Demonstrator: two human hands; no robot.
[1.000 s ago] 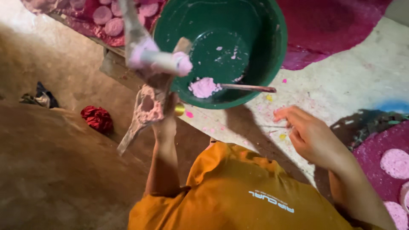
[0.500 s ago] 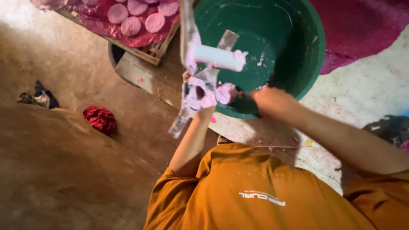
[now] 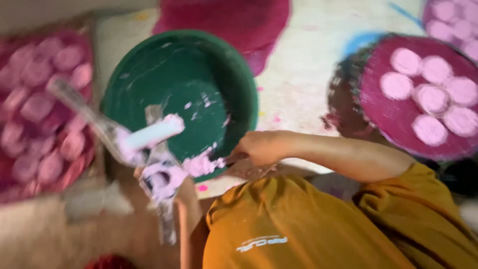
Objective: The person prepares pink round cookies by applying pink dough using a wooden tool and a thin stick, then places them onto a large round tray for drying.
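Note:
My left hand (image 3: 167, 180), smeared with pink paste, grips a metal press tool (image 3: 99, 124) with a white cylinder (image 3: 152, 135), held over the near left rim of a green bowl (image 3: 199, 65). My right hand (image 3: 256, 148) rests at the bowl's near rim, closed on a thin utensil whose tip is hidden. A lump of pink paste (image 3: 201, 164) sits just left of that hand, inside the bowl's edge. The picture is blurred.
A round dark pink tray (image 3: 378, 119) with several pale pink discs lies at the right. Another tray of pink discs (image 3: 40, 109) lies at the left. A dark pink cloth (image 3: 239, 17) lies beyond the bowl. My orange shirt (image 3: 298, 224) fills the bottom.
The view has swung right, bringing the round tray in. My left hand and the press tool have dropped to the bowl's near left rim. My right hand stays at the paste lump.

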